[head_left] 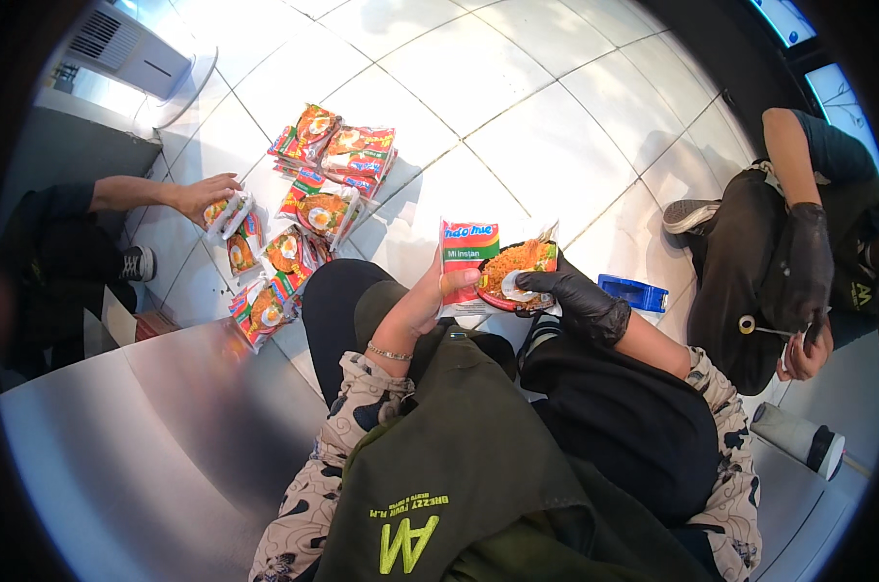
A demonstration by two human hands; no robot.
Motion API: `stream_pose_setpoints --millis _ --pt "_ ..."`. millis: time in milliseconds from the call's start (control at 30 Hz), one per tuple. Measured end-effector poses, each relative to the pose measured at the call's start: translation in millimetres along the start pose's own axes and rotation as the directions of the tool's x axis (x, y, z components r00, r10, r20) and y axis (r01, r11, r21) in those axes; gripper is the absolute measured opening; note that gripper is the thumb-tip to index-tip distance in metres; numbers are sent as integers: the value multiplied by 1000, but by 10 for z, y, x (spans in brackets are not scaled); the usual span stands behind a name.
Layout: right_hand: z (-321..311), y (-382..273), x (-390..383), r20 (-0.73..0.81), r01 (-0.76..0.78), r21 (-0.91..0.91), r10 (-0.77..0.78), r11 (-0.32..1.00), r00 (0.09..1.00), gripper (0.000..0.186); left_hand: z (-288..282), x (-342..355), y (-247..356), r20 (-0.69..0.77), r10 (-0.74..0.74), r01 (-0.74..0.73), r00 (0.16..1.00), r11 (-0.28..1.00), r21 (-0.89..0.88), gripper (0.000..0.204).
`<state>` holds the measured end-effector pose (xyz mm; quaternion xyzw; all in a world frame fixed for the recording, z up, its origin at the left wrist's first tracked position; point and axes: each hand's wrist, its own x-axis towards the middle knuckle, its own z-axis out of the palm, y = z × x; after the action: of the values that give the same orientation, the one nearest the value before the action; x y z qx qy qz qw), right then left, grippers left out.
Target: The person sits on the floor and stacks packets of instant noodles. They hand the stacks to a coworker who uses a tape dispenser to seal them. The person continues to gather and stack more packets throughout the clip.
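Note:
I hold a red, green and white instant noodle packet [483, 247] in front of me, label facing up, with a picture of noodles and a fried egg. My left hand [430, 296] is bare and grips the packet's left side, thumb on its front. My right hand [580, 306], in a black glove, grips the right side, thumb over the printed egg. Stacks of similar packets [357, 155] lie on the white tiled floor to the front left. A blue plastic object [632, 292] sits on the floor just right of my right hand.
At left, a co-worker's hand [202, 202] holds packets. At right, a seated person [740, 281] in one black glove handles a small tape roll [747, 324]. A white appliance [134, 53] stands at back left, a grey bench [197, 407] lower left, a cup-like cylinder [788, 436] lower right.

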<state>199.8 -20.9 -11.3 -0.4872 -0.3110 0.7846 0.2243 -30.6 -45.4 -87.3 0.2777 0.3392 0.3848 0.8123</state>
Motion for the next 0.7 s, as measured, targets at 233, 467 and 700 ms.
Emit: stream_pose_setpoints --millis 233,467,700 --pt "50 -47 -23 10 0 23 0 1000 1000 67 30 2 25 -2 9 -9 1000 1000 -17 70" --pt "30 -54 -14 45 -30 30 29 999 999 67 46 1 28 -23 6 -6 1000 1000 -20 70" --pt "44 -30 -13 30 -3 16 2 1000 1000 61 41 -5 29 -21 -8 7 1000 999 -39 77"
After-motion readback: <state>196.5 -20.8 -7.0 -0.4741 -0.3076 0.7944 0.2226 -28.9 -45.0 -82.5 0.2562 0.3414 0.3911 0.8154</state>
